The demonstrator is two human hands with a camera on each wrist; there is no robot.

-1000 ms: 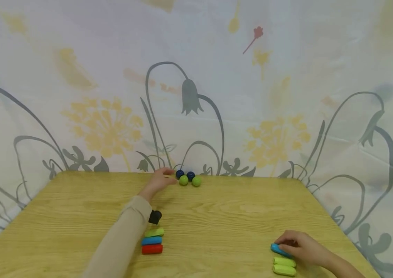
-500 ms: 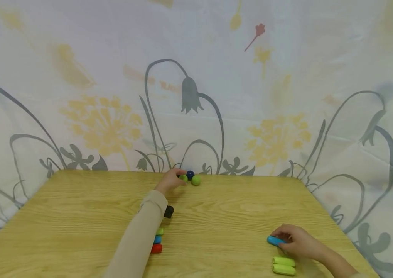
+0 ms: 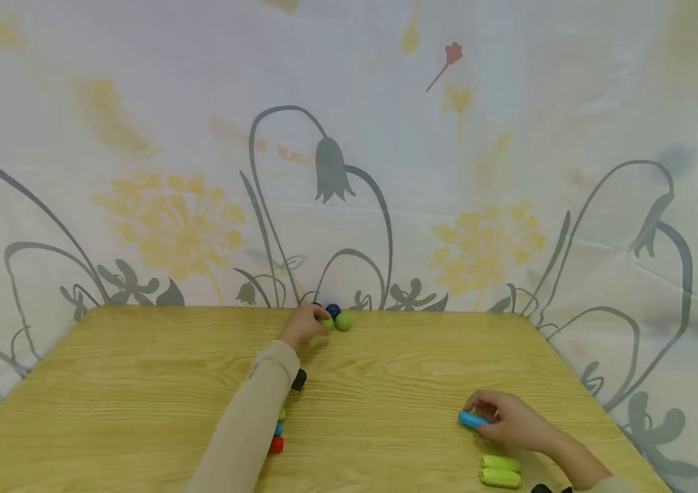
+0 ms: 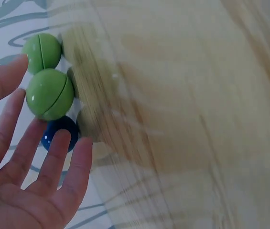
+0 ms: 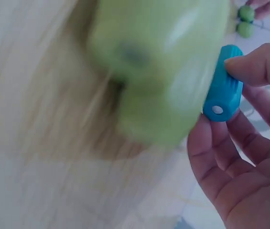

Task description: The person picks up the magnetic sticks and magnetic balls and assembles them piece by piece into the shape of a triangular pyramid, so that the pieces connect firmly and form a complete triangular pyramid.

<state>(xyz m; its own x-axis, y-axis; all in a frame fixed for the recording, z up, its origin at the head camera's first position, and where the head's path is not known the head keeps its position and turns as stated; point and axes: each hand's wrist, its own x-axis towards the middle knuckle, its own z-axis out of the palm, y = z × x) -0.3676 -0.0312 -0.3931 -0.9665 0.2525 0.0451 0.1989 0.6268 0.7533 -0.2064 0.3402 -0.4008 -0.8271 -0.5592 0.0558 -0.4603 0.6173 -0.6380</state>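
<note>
At the back of the table, my left hand (image 3: 304,323) reaches around the nearer green ball (image 4: 49,94). In the left wrist view its fingers (image 4: 56,160) look mostly straight, beside that ball and a navy ball (image 4: 63,133); a firm hold is not visible. Another green ball (image 3: 343,322) and a navy ball (image 3: 333,311) sit alongside; a further dark one is mostly covered by the hand. On the right, my right hand (image 3: 512,419) pinches a short blue ribbed stick (image 5: 224,86) between thumb and fingers, just beyond two lime-green sticks (image 3: 500,471).
Beside the left sleeve (image 3: 244,418) a black object (image 3: 300,379) shows. The ends of a red stick (image 3: 277,445), a blue stick (image 3: 278,429) and a lime-green stick (image 3: 281,414) stick out from behind it. A patterned backdrop (image 3: 349,226) rises behind the wooden table (image 3: 398,383).
My left hand has moved right, onto the nearest balls, and its sleeve covers more of the left sticks. My right hand has carried the blue stick leftward and away from the lime-green pair.
</note>
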